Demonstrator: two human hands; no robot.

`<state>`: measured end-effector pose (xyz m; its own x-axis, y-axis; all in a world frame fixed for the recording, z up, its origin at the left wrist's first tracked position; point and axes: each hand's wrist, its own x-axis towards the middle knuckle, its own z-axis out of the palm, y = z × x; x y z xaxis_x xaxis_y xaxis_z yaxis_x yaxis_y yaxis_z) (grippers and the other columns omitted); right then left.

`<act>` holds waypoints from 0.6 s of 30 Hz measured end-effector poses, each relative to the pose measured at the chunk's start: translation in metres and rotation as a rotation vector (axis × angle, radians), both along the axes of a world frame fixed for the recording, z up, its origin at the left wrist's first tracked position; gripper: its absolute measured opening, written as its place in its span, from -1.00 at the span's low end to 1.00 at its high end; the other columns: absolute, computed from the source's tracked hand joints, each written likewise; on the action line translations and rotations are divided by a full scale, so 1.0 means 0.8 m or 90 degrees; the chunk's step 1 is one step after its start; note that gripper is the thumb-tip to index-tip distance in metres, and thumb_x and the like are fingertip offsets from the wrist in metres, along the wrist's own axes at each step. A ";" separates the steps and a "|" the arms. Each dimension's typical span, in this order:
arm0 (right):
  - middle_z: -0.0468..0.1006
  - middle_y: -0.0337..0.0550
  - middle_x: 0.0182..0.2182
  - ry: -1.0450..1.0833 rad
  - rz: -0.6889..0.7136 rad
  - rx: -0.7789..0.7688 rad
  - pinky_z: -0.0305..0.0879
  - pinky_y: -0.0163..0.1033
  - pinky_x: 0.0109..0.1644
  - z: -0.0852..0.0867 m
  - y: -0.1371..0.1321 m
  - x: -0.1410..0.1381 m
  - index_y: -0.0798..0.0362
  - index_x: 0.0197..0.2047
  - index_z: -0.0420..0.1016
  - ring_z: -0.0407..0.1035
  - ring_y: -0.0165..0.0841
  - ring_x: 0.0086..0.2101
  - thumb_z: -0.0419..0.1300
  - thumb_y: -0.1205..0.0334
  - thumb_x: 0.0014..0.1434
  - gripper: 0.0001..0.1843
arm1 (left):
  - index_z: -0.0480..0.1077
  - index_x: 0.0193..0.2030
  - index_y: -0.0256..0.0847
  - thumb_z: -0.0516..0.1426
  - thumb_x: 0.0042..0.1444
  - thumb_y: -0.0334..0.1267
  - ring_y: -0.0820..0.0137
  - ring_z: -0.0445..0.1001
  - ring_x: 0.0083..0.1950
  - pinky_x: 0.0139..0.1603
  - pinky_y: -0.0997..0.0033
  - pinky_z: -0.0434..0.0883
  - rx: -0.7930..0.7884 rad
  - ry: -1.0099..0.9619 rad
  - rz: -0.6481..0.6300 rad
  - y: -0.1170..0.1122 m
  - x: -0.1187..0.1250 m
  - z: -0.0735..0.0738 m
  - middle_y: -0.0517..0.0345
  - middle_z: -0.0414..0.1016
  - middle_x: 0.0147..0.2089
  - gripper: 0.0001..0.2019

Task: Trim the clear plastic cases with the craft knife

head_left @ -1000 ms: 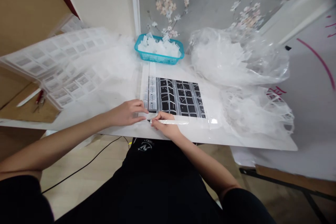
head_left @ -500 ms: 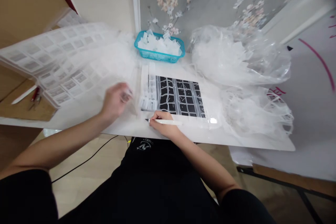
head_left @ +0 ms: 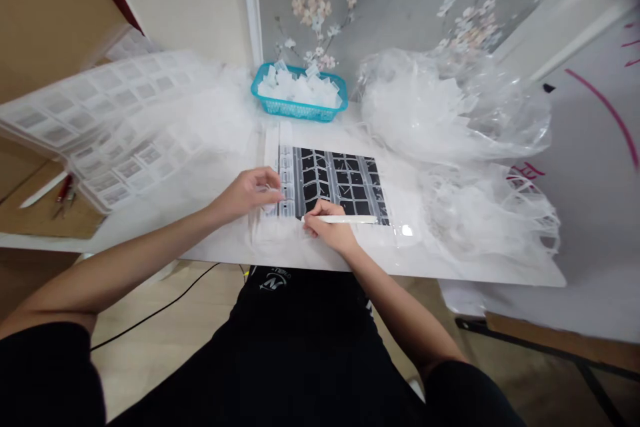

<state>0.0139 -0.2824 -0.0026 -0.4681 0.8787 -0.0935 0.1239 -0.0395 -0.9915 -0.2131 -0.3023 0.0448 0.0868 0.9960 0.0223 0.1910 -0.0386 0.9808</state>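
My right hand (head_left: pixel 330 223) grips a white craft knife (head_left: pixel 353 219), pen-shaped with a dark pointed tip, held low and nearly level over the front edge of a black panel (head_left: pixel 345 180). On that panel lies a translucent plastic grid sheet (head_left: pixel 334 177) with rows of rectangular cells. At its left edge is my left hand (head_left: pixel 245 195), thumb and forefinger apart around the row of clear pieces (head_left: pixel 287 177). A translucent bit shows by the left thumb; whether the fingers touch it I cannot tell.
Behind the panel stands a blue basket (head_left: pixel 300 110) heaped with small clear pieces. Stacked plastic grid sheets (head_left: pixel 115 100) cover the left. A clear bag (head_left: pixel 450 107) and a pile of plastic frame scraps (head_left: pixel 480 213) sit on the right. Thin tools (head_left: pixel 65 190) lie far left.
My left hand has moved right to the panel's left edge, its fingers parting. My right hand has shifted slightly right and up with the craft knife, over the panel's front edge.
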 end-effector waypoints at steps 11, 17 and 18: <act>0.51 -0.28 -0.60 -0.065 0.003 0.039 0.31 -0.32 -0.48 -0.015 0.001 0.003 0.02 -0.51 0.33 0.37 -0.41 -0.59 0.22 0.25 0.00 -0.86 | 0.52 -0.26 -0.14 0.10 0.09 -0.26 0.29 0.37 -0.26 -0.47 0.44 0.12 0.402 0.694 -0.243 -0.001 0.026 -0.012 0.03 0.44 -0.30 -0.83; 0.45 -0.32 -0.65 -0.113 0.019 0.080 0.25 -0.34 -0.49 -0.016 0.007 0.000 0.01 -0.54 0.28 0.36 -0.42 -0.60 0.20 0.28 0.00 -0.84 | 0.45 -0.57 -0.20 0.16 0.02 -0.31 0.29 0.38 -0.35 -0.53 0.51 0.20 0.208 0.319 -0.115 0.012 0.030 -0.024 0.03 0.42 -0.49 -0.83; 0.44 -0.33 -0.66 -0.126 0.021 0.082 0.25 -0.34 -0.49 -0.016 0.008 -0.001 0.01 -0.55 0.26 0.35 -0.42 -0.61 0.21 0.30 -0.02 -0.82 | 0.44 -0.61 -0.19 0.12 0.06 -0.28 0.33 0.37 -0.41 -0.55 0.53 0.23 0.141 0.197 -0.018 0.019 0.027 -0.023 0.08 0.37 -0.55 -0.75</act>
